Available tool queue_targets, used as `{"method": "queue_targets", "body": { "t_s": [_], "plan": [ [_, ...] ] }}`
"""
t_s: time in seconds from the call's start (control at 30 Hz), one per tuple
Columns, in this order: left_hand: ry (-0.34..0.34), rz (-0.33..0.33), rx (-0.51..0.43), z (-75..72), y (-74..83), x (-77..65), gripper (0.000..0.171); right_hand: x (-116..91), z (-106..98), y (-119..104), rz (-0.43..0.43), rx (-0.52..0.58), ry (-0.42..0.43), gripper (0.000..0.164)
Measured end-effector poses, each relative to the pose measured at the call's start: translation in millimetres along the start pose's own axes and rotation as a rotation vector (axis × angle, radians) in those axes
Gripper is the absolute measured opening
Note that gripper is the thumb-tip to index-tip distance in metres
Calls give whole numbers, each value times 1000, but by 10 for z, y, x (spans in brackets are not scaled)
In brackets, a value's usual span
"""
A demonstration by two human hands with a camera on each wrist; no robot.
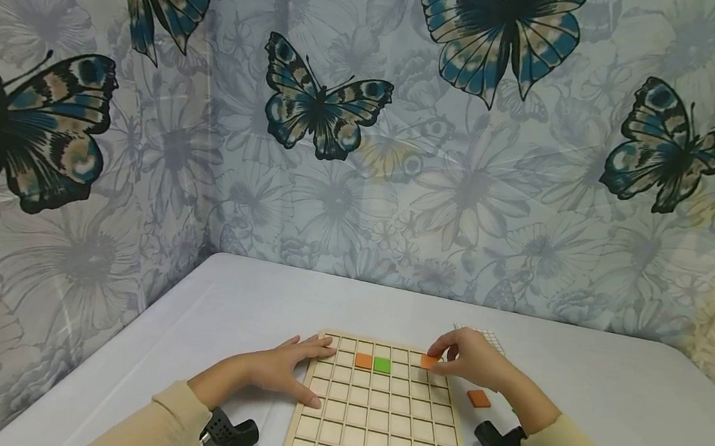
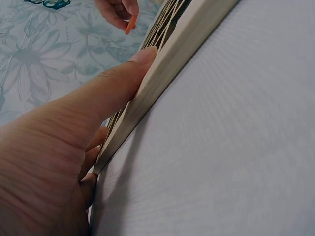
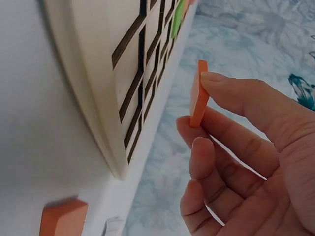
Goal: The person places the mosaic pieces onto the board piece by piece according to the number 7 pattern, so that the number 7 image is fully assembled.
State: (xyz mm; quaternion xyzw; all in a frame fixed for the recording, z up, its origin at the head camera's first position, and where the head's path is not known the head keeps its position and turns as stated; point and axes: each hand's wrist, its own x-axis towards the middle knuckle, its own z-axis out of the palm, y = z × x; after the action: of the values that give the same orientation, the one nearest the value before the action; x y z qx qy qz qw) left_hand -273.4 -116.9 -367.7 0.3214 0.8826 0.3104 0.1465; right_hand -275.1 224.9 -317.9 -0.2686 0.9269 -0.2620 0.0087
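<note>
A wooden grid board (image 1: 381, 423) with square cells lies on the white table. In its upper rows sit an orange tile (image 1: 363, 361) and a green tile (image 1: 382, 365), side by side. My left hand (image 1: 282, 366) rests on the board's left edge, fingers spread and thumb on the frame. Over the upper right cells my right hand (image 1: 475, 356) pinches an orange square tile (image 3: 199, 96) between thumb and fingers, held above the board. That hand also shows in the left wrist view. A loose orange tile (image 1: 479, 399) lies on the table right of the board.
Behind the right hand lies a white gridded piece (image 1: 494, 340), partly hidden. A bit of green shows beside the right forearm. Black wrist devices (image 1: 231, 432) are worn on both arms. A butterfly-patterned cloth (image 1: 358, 216) hangs behind the table.
</note>
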Motion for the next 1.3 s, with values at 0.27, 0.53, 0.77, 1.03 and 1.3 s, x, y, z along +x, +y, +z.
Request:
{"method": "queue_targets", "body": {
  "t_s": [0.27, 0.53, 0.77, 1.03, 1.3],
  "plan": [
    [3, 5, 6, -1, 7, -7, 84, 108, 47, -48, -23, 13, -37, 17],
    [3, 12, 8, 0, 1, -8, 84, 204, 108, -50, -82, 69, -68, 19],
    [2, 8, 7, -1, 8, -6, 84, 261, 152, -76, -111, 88, -88, 20],
    [3, -2, 3, -1, -5, -2, 84, 330, 184, -143, -43, 87, -100, 19],
    [3, -8, 3, 2, 0, -1, 85, 350, 226, -88, -42, 104, -95, 19]
  ]
}}
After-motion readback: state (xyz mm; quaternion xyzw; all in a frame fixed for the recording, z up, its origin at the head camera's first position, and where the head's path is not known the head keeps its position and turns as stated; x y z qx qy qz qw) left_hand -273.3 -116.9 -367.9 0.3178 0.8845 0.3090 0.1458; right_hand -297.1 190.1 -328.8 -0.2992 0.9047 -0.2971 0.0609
